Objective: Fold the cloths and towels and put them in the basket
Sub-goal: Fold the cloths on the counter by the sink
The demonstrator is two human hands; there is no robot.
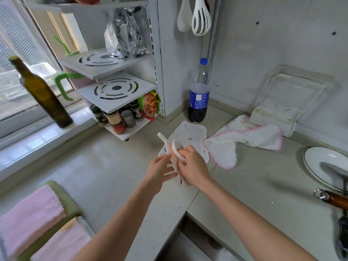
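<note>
My right hand grips a small white cloth with a pink ribbed edge, bunched up above the counter. My left hand is beside it with fingers stretched out, touching the cloth's lower folds. Under and behind the hands a white cloth with grey stars lies flat. To its right a white towel with pink trim lies crumpled. Folded pink and green towels are stacked at the bottom left; whether they sit in a basket I cannot tell.
A cola bottle stands behind the cloths. A white corner shelf holds spice jars. An olive oil bottle stands on the window ledge. A clear tray leans on the wall; a plate and utensils lie at right.
</note>
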